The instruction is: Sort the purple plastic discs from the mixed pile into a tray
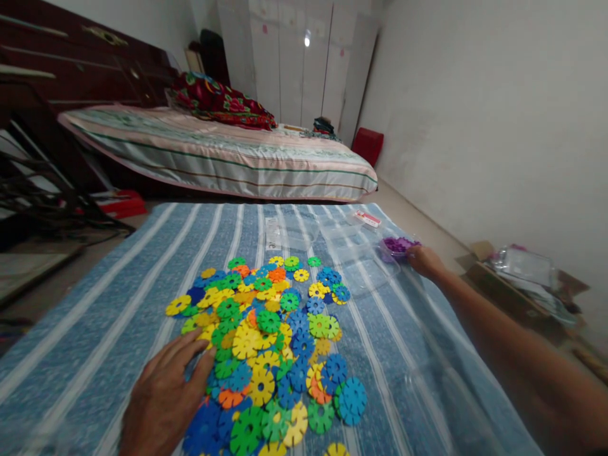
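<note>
A wide pile of flower-shaped plastic discs (247,341) in yellow, green, blue and orange lies spread over the striped cloth. At the pile's left edge is my left hand (164,389), thumb and fingers apart, its fingertips at the discs and nothing gripped. Farther off to the right, my right hand (424,261) is closed on the near right edge of a small clear plastic container (390,256). Purple pieces (401,244) sit inside that container. My right fingers are partly hidden behind the hand.
More clear plastic containers (349,244) stand at the far side of the blue-and-white striped cloth (142,285), one with a red-and-white label (367,219). A bed (228,155) lies beyond. On the floor at right is a cardboard box (513,304) with plastic packaging.
</note>
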`<control>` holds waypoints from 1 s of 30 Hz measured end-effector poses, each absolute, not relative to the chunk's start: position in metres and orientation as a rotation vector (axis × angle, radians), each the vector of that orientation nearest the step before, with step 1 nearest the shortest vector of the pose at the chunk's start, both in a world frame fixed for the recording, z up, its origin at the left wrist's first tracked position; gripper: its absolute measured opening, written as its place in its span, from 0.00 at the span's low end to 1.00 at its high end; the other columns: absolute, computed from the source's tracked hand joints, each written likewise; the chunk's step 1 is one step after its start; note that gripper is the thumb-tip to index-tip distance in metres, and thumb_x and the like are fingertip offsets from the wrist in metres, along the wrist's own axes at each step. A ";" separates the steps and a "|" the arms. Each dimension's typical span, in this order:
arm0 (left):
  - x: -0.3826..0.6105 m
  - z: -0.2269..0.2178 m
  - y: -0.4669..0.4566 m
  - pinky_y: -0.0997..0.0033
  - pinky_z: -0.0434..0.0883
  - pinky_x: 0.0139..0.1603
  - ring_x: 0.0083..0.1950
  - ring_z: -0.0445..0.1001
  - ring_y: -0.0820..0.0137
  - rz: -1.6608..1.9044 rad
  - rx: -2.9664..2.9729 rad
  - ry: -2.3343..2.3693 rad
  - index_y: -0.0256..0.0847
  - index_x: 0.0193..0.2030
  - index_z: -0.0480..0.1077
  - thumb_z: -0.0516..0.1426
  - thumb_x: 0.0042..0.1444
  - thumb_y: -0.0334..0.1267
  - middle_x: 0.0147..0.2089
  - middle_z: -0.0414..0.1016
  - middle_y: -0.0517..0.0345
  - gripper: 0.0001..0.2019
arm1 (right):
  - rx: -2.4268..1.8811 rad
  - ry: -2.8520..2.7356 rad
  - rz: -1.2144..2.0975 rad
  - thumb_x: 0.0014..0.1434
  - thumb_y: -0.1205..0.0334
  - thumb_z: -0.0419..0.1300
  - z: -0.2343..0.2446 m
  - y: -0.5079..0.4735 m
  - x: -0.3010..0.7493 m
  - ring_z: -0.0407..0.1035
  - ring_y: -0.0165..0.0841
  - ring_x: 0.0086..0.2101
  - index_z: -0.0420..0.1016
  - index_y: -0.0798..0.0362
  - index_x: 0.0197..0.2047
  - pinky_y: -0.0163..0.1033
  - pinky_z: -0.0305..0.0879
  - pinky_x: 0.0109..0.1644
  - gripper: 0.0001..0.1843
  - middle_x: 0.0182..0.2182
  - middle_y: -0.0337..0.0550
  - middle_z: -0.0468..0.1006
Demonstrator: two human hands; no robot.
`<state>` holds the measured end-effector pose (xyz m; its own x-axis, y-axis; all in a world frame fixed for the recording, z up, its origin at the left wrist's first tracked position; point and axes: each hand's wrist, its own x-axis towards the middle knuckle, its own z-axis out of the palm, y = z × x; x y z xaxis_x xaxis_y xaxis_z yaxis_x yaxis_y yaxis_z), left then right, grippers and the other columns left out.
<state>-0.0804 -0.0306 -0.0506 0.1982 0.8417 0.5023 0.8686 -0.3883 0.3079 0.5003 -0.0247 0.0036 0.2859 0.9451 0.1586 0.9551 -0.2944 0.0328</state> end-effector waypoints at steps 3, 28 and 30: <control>-0.082 -0.052 -0.031 0.51 0.67 0.59 0.54 0.73 0.55 -0.943 -2.406 -1.726 0.41 0.38 0.73 0.48 0.56 0.51 0.50 0.77 0.47 0.18 | -2.509 -1.776 -0.287 0.56 0.68 0.54 0.006 -0.026 0.493 0.72 0.39 0.41 0.78 0.52 0.43 0.38 0.65 0.42 0.14 0.40 0.49 0.79; -0.077 -0.049 -0.034 0.57 0.70 0.56 0.52 0.74 0.57 -0.992 -2.340 -1.575 0.39 0.38 0.74 0.48 0.59 0.49 0.47 0.78 0.45 0.19 | -2.200 -2.351 -0.314 0.56 0.67 0.59 0.041 0.024 0.350 0.64 0.43 0.51 0.65 0.54 0.56 0.41 0.64 0.47 0.23 0.49 0.54 0.73; -0.077 -0.048 -0.035 0.57 0.70 0.55 0.51 0.75 0.57 -0.981 -2.336 -1.557 0.38 0.38 0.74 0.48 0.59 0.48 0.47 0.78 0.45 0.19 | -2.214 -2.398 -0.274 0.57 0.67 0.58 0.038 0.026 0.350 0.67 0.42 0.49 0.68 0.53 0.52 0.40 0.65 0.44 0.18 0.47 0.51 0.75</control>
